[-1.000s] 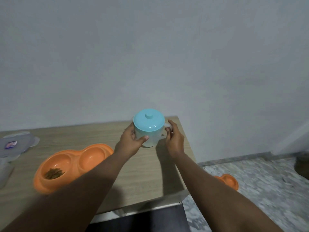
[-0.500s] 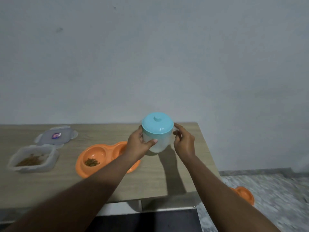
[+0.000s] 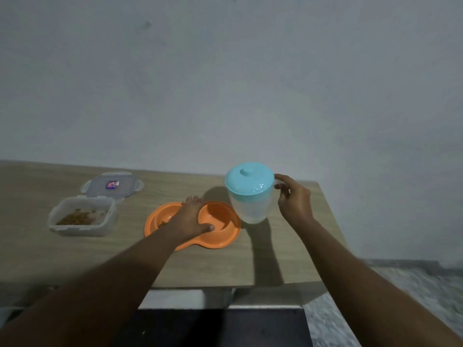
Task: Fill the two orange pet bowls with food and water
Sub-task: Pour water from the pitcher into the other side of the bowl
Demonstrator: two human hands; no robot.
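Head view only, from my desk. What have you got, biggest first?
— Wooden table (image 3: 225,266) against the wall. On it sits the orange bowl (image 3: 220,237) with its two wells. Far left is a food tub (image 3: 82,217), with its cover (image 3: 112,187) lying behind it. Just right of the bowl I see the jug (image 3: 250,206), teal lid (image 3: 248,180) on.
— Hands?
— Left hand (image 3: 190,217) spans the bowl's waist, thumb in the right well and fingertips at the far rim, steadying it. Right hand (image 3: 294,200) is curled round the jug's handle. I can't tell whether the jug stands on the table or hangs just clear.
— Which step?
— Water, I'd say. Kibble (image 3: 162,224) already lies in the left well, and the right one looks dry to me. Next I'd want that lid off or opened, then a slow tilt over the right well.
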